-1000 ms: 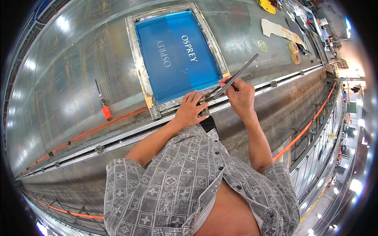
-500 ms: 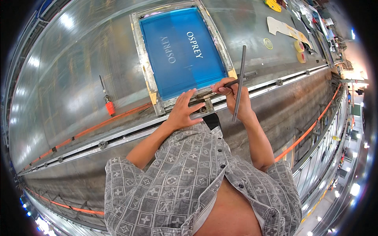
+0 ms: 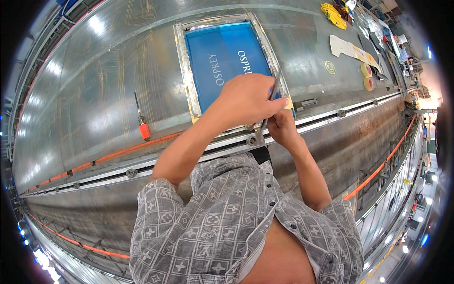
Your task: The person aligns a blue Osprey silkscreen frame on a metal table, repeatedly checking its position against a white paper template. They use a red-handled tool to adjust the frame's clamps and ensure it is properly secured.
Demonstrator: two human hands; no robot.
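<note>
My left hand (image 3: 250,98) is closed over the near right corner of a screen-printing frame (image 3: 183,52). Its fingers and thumb wrap a thin grey metal rod (image 3: 278,86), mostly hidden by the hand. Just below, my right hand (image 3: 283,128) is closed with curled fingers against the left one; what it grips is hidden. The frame holds blue mesh (image 3: 201,90) with light lettering, now partly covered by my left hand. A metal clamp block (image 3: 252,140) sits on the table's edge rail, below my hands.
An orange-handled screwdriver-like tool (image 3: 144,131) lies on the metal table (image 3: 94,94) to the left. At the right are tape rolls (image 3: 367,77), a cream cut-out piece (image 3: 352,48) and a yellow bundle (image 3: 334,16). An orange hose (image 3: 109,155) follows the near edge.
My left hand has risen from the frame's near edge, moved right and closed on the metal rod beside my right hand. The rod no longer stands out across my right hand. The view has shifted slightly.
</note>
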